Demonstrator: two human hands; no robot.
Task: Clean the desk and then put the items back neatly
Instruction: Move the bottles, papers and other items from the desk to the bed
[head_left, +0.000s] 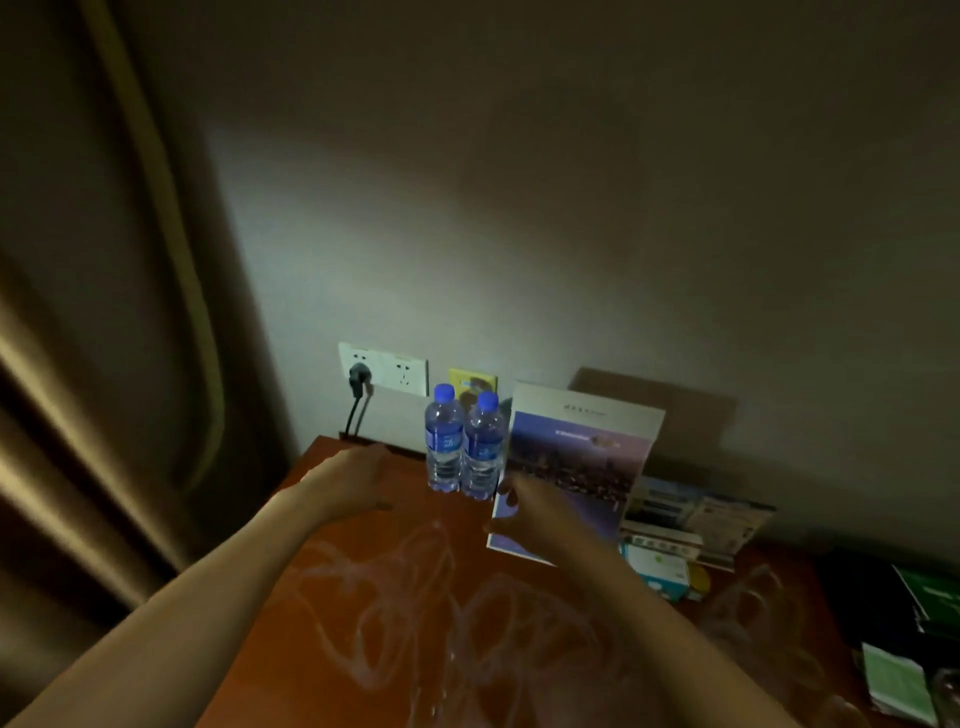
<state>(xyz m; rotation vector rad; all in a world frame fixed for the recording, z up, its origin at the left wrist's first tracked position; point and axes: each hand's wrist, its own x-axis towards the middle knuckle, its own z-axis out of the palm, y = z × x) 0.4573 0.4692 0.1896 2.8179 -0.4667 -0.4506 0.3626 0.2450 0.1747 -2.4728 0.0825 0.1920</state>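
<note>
Tabletop (395, 639) of reddish wood fills the lower middle of the dim view, streaked with pale, wet-looking wipe marks. Two water bottles (464, 441) with blue caps stand upright and touching at the back edge, close to the wall; they serve as the landmark.

Just left of the bottles, the left hand (358, 480) lies palm down on the wood, fingers relaxed and holding nothing. Just right of the bottles, the right hand (530, 514) holds the lower corner of a large purple brochure (576, 467), which stands tilted back toward the wall. The thumb shows on its front face; the other fingers are hidden, so the grip looks like a pinch.

Further right of the bottles sit smaller leaflets (696, 514) and a small box (657, 569). Behind and left of the bottles, a black plug (359, 376) sits in a wall socket.

Risks, as a judgement: the brochure's edge is very near the right-hand bottle, so shifting it could knock that bottle into its neighbour and topple both. If the streaks are damp, paper set down on them could soak or stick. Poor light makes edges hard to judge.
</note>
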